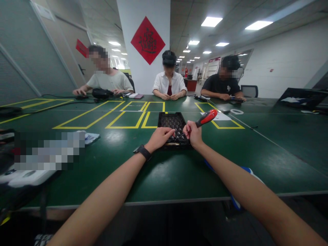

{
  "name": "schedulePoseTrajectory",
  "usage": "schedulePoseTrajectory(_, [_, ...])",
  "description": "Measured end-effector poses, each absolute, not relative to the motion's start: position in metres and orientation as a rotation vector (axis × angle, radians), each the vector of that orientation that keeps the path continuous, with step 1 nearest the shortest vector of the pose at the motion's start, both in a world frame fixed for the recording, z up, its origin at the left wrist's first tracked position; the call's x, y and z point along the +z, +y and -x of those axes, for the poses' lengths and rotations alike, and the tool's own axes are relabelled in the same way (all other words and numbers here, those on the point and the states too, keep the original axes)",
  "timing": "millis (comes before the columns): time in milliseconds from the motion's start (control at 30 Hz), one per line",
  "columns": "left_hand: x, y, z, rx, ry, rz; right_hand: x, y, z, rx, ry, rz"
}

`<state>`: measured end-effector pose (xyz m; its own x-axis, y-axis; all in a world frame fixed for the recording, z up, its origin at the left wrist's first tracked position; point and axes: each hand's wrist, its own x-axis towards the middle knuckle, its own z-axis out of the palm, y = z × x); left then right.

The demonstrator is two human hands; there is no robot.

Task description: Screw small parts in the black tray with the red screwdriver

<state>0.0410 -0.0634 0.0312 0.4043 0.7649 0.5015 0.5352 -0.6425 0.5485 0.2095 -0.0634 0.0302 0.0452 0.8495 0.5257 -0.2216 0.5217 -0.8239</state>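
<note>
A black tray-like case (172, 120) lies on the green table in front of me, with a patterned inside of small light marks too fine to make out. My left hand (162, 137), with a dark watch on its wrist, rests on the near left of the case. Its fingers are curled at the edge and the thumb lies over the inside. In my right hand (193, 134) is a screwdriver (207, 118) with a red and black handle. The handle tilts up to the right, and its thin shaft points down left into the case.
Yellow tape (112, 127) marks rectangles on the table (110, 177). A white paper (222, 116) and a white ring (236, 111) lie beyond my right hand. A packet (91, 137) and white items are at left. Three people sit across the table. A blue and white item lies under my right forearm.
</note>
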Motion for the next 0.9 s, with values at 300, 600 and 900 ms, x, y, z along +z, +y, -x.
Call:
schedulePoseTrajectory(300, [0.0290, -0.0625, -0.0418, 0.973, 1.167, -2.329, 0.0301, -0.0623, -0.2098, 0.907, -1.301, 0.629])
schedulePoseTrajectory(600, [0.0302, -0.0638, -0.0415, 0.956, 1.208, -2.329, 0.0298, -0.0624, -0.2099, 0.926, -1.289, 0.653])
schedulePoseTrajectory(900, [0.0293, -0.0629, -0.0411, 0.967, 1.211, -2.350, 0.0295, -0.0595, -0.2105, 0.943, -1.206, 0.624])
